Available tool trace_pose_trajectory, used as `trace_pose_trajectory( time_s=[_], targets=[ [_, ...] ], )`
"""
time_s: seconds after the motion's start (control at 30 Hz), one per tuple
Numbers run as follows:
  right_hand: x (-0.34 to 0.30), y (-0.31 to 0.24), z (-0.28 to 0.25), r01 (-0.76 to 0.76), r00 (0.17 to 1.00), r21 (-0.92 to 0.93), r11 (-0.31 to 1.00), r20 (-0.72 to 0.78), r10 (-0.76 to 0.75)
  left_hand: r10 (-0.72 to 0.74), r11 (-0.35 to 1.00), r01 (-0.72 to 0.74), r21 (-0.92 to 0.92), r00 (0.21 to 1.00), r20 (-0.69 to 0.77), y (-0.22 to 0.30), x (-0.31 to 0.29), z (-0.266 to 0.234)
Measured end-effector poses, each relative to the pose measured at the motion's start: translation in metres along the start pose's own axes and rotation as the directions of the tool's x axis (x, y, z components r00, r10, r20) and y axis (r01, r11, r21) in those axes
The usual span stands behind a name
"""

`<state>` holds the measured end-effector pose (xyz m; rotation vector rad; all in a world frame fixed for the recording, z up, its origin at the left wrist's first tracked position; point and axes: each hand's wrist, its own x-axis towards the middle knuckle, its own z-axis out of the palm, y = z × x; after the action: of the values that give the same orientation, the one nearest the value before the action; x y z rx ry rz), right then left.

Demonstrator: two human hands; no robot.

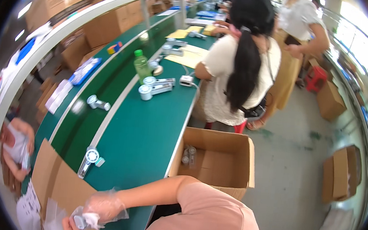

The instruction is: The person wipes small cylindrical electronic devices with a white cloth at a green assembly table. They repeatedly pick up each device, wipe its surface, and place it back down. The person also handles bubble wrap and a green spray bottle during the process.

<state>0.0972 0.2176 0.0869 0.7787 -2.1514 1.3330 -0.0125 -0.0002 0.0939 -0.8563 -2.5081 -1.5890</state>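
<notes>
At the lower left, my right hand (105,206), in a clear plastic glove, is closed on a crumpled white cloth (92,220). The cloth presses against a grey-blue handheld device (80,222), which looks like a small fan and is partly hidden. Fingers of my left hand (71,228) wrap round this device; the rest of that hand is cut off by the lower edge. Both hands are over a brown cardboard sheet (64,179) at the bench. Just beyond it lies a grey-and-white handheld fan (91,155) with a round head.
On the green bench (139,129) lie more handheld fans (147,91), near a green bottle (141,66). Another fan (98,103) rests on the dark green belt (84,120). An open carton (219,161) stands at the bench's right edge, below a seated co-worker (240,63). Another person stands behind.
</notes>
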Motion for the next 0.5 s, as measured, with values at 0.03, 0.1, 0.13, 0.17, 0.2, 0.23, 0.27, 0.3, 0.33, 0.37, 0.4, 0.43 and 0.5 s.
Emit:
trace_pose_trajectory(
  time_s=[0.03, 0.1, 0.13, 0.17, 0.2, 0.23, 0.27, 0.3, 0.33, 0.37, 0.4, 0.43, 0.5],
  targets=[
    [0.001, -0.01, -0.007, -0.013, 1.0, 0.019, 1.0, 0.001, 0.013, 0.04, 0.998, -0.038, -0.054, 0.998, 0.038, -0.007, 0.007, -0.003],
    [0.002, -0.027, -0.018, -0.024, 1.0, 0.073, 0.997, 0.021, 0.023, 0.112, 0.983, -0.098, -0.155, 0.99, 0.081, -0.015, 0.018, -0.011],
    [0.004, -0.032, -0.02, -0.002, 1.0, 0.038, 0.999, 0.001, 0.002, 0.139, 0.971, -0.118, -0.21, 0.986, 0.09, -0.01, 0.021, -0.014],
    [0.006, -0.036, -0.02, 0.022, 1.0, 0.007, 1.0, -0.016, -0.022, 0.029, 0.964, 0.036, -0.265, 0.971, 0.238, -0.001, 0.025, -0.026],
    [0.008, -0.038, -0.017, 0.056, 0.998, -0.003, 0.998, -0.024, -0.056, 0.122, 0.992, -0.107, -0.067, 0.944, 0.306, 0.023, 0.02, -0.034],
    [0.009, -0.034, -0.011, 0.0, 1.0, -0.003, 1.0, -0.025, 0.0, 0.197, 0.959, -0.26, 0.112, 0.897, 0.395, 0.05, 0.016, -0.033],
    [0.01, -0.031, -0.011, -0.023, 1.0, 0.01, 1.0, -0.009, 0.023, 0.246, 0.868, -0.414, 0.273, 0.838, 0.487, 0.064, 0.011, -0.033],
    [0.009, -0.026, -0.011, -0.046, 0.999, 0.024, 0.999, 0.006, 0.046, 0.212, 0.919, -0.319, 0.232, 0.896, 0.392, 0.056, 0.013, -0.03],
    [0.011, -0.022, -0.012, -0.058, 0.998, 0.042, 0.997, 0.024, 0.057, 0.167, 0.956, -0.227, 0.188, 0.943, 0.287, 0.043, 0.019, -0.026],
    [0.014, -0.008, -0.012, -0.038, 0.997, 0.119, 0.992, -0.055, 0.045, 0.108, 0.983, -0.133, 0.125, 0.977, 0.186, 0.028, 0.027, -0.021],
    [0.018, 0.009, -0.014, -0.017, 0.989, 0.19, 0.982, -0.138, 0.044, 0.137, 0.98, -0.156, 0.123, 0.979, 0.151, 0.018, 0.041, -0.018],
    [0.018, 0.021, -0.012, 0.012, 0.975, 0.268, 0.963, -0.218, 0.049, 0.159, 0.976, -0.173, 0.131, 0.981, 0.111, 0.011, 0.059, -0.018],
    [0.013, 0.03, -0.03, -0.237, 0.919, 0.635, 0.735, -0.098, 0.382, 0.207, 0.965, -0.209, 0.159, 0.978, 0.03, 0.006, 0.085, -0.028]
  ],
)
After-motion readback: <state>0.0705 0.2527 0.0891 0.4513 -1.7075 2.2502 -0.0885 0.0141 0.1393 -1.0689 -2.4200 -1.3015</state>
